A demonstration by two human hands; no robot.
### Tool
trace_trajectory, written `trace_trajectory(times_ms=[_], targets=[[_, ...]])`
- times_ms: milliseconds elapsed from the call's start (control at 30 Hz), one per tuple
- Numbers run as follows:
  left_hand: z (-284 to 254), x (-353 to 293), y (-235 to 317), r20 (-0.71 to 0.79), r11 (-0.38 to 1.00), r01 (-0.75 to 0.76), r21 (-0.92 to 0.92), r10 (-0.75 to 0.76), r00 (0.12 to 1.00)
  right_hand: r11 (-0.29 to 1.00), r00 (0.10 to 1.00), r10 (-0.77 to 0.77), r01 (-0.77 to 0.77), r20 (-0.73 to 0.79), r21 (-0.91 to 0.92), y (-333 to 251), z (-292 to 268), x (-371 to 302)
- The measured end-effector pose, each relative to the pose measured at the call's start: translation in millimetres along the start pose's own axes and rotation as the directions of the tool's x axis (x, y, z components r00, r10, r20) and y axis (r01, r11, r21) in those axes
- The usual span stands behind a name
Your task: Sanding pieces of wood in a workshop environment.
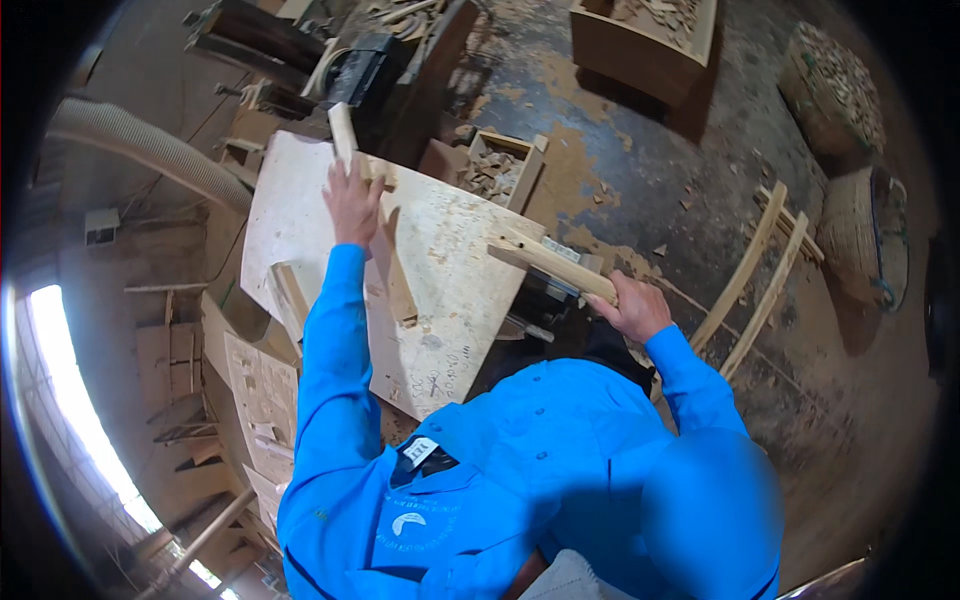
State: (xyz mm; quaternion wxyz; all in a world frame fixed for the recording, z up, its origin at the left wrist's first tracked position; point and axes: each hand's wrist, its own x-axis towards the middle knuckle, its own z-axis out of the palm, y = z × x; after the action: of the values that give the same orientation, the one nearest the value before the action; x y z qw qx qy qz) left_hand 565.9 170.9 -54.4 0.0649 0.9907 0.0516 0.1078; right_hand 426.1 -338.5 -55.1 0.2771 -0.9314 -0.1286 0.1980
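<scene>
On the far left part of a pale wooden board (460, 235), my left hand (352, 205) closes its fingers on a short wooden piece (343, 128). That piece sticks out past my fingertips toward the far edge. Another small wooden block (378, 172) lies beside those fingers. A narrow wooden strip (400, 285) rests on the board, nearer to me. To the right, my right hand (640, 308) is wrapped round the near end of a longer wooden bar (555, 265). The bar's far end reaches over the board's right edge.
A dark machine (365, 75) stands beyond the board. Beside it is a wooden box (500, 165) of offcuts. Farther off are a larger wooden bin (640, 45), a filled sack (835, 85) and a basket (860, 235). Curved wooden strips (745, 265) lie at right; a ribbed hose (150, 150) runs at left.
</scene>
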Motion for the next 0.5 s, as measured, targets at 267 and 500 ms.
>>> trace_trajectory(times_ms=[267, 500], targets=[[-26, -140, -17, -0.085, 0.957, 0.201, -0.209, -0.223, 0.971, 0.999, 1.000, 0.010, -0.010, 0.009, 0.054, -2, -10, -4], [-42, -225, -96, -0.291, 0.843, 0.497, 0.207, -0.432, 0.853, 0.999, 1.000, -0.012, 0.013, -0.004, 0.049, -13, -12, -2]])
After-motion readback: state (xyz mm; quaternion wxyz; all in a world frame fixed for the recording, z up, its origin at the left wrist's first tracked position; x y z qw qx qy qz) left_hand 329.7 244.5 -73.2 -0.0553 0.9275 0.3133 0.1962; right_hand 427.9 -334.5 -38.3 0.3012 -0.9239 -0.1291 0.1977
